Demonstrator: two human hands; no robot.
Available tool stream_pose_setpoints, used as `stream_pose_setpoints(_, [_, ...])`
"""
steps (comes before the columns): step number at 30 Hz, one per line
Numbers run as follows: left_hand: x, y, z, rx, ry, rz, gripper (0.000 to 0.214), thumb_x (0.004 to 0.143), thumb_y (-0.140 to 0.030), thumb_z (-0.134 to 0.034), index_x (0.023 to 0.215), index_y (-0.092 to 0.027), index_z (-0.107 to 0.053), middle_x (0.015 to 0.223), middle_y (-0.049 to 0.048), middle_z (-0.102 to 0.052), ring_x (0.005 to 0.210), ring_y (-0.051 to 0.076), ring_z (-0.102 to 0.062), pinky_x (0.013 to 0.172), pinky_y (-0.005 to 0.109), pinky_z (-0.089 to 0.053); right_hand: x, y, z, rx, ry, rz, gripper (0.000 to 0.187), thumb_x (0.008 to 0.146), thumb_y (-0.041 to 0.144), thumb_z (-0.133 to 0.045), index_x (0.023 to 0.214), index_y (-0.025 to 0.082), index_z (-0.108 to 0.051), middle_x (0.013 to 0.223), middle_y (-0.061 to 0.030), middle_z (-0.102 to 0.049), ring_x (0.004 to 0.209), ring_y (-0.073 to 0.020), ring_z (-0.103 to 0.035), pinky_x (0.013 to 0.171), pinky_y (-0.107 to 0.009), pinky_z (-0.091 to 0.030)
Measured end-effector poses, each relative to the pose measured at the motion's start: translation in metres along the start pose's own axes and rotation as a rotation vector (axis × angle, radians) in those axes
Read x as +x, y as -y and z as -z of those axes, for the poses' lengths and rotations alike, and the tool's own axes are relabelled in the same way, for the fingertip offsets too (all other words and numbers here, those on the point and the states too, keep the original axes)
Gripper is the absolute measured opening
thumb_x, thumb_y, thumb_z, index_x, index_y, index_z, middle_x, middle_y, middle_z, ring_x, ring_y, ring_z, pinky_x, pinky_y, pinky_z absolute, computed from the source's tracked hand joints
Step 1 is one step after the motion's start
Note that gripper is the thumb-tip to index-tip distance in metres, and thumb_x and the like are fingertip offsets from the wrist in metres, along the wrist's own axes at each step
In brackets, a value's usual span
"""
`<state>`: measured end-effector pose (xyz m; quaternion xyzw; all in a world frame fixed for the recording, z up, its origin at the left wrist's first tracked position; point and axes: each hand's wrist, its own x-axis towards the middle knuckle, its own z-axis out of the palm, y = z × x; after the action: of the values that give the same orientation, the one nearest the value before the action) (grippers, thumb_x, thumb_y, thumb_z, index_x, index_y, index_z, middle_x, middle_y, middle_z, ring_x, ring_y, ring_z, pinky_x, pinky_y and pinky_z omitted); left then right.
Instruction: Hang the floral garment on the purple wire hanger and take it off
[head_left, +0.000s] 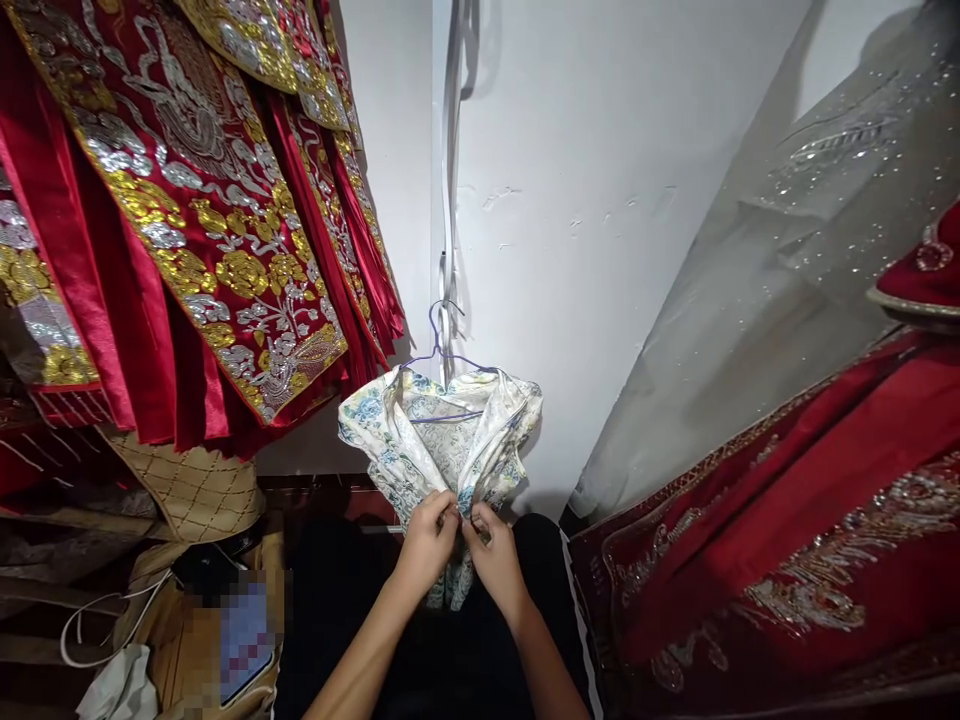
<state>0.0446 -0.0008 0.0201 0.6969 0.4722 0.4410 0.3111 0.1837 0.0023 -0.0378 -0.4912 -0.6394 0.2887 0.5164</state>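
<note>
A white dress or blouse with a blue floral print (379, 440) hangs in front of me on a thin purple hanger (437, 352). Its collar lies spread in a V, and the lower part falls between my knees. My left hand (433, 525) pinches the front edge at the bottom of the V. Close beside it, my right hand (487, 540) pinches the other front edge. The two sets of fingertips nearly meet. Whatever small fastening may lie between them is too small to make out.
Red embroidered garments (247, 230) hang at the left. On the right are a sheer sparkly gown (712, 290) and a red beaded garment (750, 560). A white strap (450, 180) runs down the wall above the hanger. A phone (246, 640) and a cable (75, 630) lie lower left.
</note>
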Motion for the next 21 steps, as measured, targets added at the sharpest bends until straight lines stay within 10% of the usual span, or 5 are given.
stream_pose_setpoints(8, [-0.005,-0.012,0.012,0.106,0.064,-0.081,0.020,0.097,-0.029,-0.044,0.082,-0.020,-0.055,0.082,0.0024,-0.054,0.081,0.018,-0.054,0.074,0.029,-0.042,-0.003,0.005,-0.002,0.205,0.098,-0.053,0.034,0.094,0.046,-0.050,0.110,0.019,-0.063,0.099,-0.0094,-0.068,0.092,-0.0249,-0.063,0.089,-0.037,-0.050])
stream_pose_setpoints(21, [-0.008,-0.012,0.017,0.030,0.063,0.010,0.029,0.099,-0.041,-0.043,0.082,-0.020,-0.054,0.072,-0.0006,-0.053,0.068,0.015,-0.051,0.064,0.025,-0.040,-0.003,0.023,-0.003,0.198,0.108,-0.094,0.036,0.094,0.050,-0.051,0.076,0.019,-0.055,0.071,-0.0016,-0.057,0.069,-0.0184,-0.053,0.068,-0.028,-0.044])
